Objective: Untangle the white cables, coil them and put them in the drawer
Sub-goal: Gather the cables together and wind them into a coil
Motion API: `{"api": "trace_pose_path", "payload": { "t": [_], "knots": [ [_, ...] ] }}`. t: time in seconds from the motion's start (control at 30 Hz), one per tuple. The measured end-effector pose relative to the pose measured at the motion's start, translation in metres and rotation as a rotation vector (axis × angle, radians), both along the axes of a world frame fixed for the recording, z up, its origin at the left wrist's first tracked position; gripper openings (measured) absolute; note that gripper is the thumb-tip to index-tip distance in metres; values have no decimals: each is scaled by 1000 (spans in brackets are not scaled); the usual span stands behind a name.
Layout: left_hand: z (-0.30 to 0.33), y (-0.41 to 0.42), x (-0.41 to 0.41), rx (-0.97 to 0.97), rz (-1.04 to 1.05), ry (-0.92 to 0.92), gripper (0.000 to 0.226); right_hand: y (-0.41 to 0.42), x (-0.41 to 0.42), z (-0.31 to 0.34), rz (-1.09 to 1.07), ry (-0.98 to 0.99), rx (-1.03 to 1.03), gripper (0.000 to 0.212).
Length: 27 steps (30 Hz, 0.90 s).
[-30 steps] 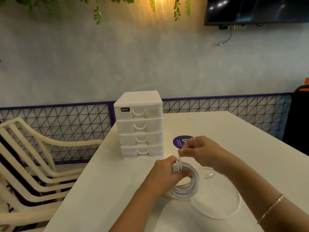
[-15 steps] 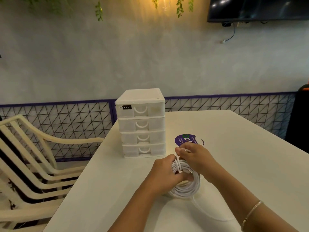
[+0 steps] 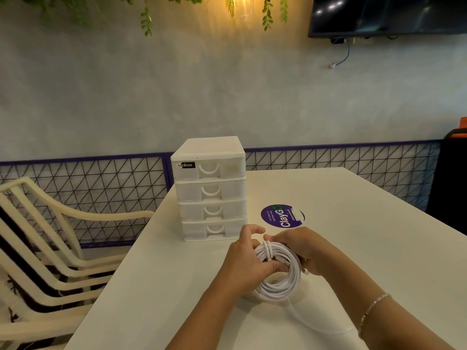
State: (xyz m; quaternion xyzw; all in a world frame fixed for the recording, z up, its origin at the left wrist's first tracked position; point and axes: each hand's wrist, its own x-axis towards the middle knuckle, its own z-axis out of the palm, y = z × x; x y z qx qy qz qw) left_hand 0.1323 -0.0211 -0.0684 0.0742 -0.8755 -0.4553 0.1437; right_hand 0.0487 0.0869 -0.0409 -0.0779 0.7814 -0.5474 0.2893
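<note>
Near the table's (image 3: pixel 353 198) front edge, both hands' grips close round the white cable coil (image 3: pixel 280 279), left hand (image 3: pixel 249 263) and right hand (image 3: pixel 302 250). Coiling looks nearly finished; a tail trails loose, and the drawer unit's (image 3: pixel 211 190) drawers are all shut.

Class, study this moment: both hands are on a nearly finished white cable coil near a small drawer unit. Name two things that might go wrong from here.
1. A loose tail trails from the coil across the table; it may snag or pull the loops open when lifted.
2. All four drawers of the drawer unit look closed, yet the left hand and right hand both hold the coil. Freeing one hand could let the wrap spring loose.
</note>
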Motion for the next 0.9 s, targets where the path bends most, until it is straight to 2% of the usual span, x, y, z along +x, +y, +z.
{"api": "trace_pose_path", "payload": {
  "t": [0.13,0.33,0.43,0.5,0.57,0.63,0.73,0.8,0.9],
  "knots": [
    [-2,-3,0,-1,-6,-8,48,1,0,-1,103,46,127,17],
    [0,-4,-1,-39,37,-19,40,5,-3,-8,129,63,82,13],
    [0,-5,-2,-88,96,8,40,6,-4,-15,-1,283,99,15],
    [-2,-7,-3,-66,138,25,40,11,0,-19,-103,547,125,12],
    [-2,-8,-4,-28,167,8,40,16,10,-18,-166,759,44,4],
    [-3,-9,-6,35,204,-4,41,19,21,-23,-126,962,12,11],
    [-7,-11,-8,154,260,11,42,17,33,-35,-33,1308,172,5],
    [-9,-13,-10,265,265,-3,45,16,35,-39,-15,1302,342,12],
    [-7,-14,-11,432,220,4,47,11,38,-32,8,1227,486,20]
  ]
}}
